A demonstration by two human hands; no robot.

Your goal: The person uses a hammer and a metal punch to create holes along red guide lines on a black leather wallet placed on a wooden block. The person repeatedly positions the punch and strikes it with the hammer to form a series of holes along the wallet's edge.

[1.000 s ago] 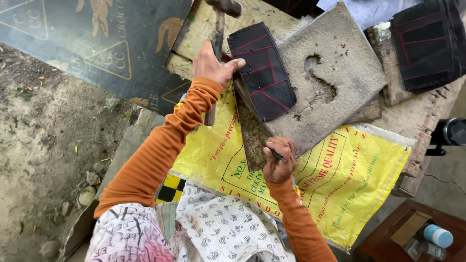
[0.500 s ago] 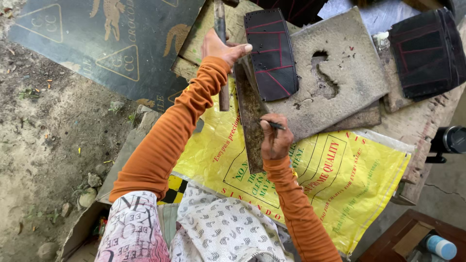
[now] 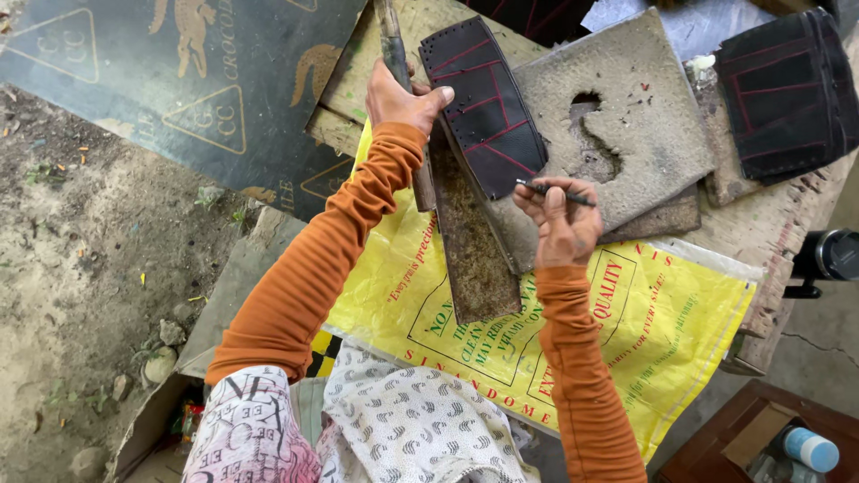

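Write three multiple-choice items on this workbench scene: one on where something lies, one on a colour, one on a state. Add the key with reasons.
1. Where does the black stitched panel nearest the hands lie?
A. On the bare ground
B. Partly on the grey slab, beside the left hand
C. Inside the wooden box

2. What colour is the printed sack spread under the forearms?
A. Yellow
B. Blue
C. White

3. What is the right hand doing?
A. Lying flat and empty
B. Pinching a thin dark tool in its fingertips
C. Gripping the hammer handle

Key: 1 B, the panel overlaps the slab's left edge; 2 A, the sack is bright yellow with red print; 3 B, the tool sits across the fingertips, while the left hand's grip is on the handle.
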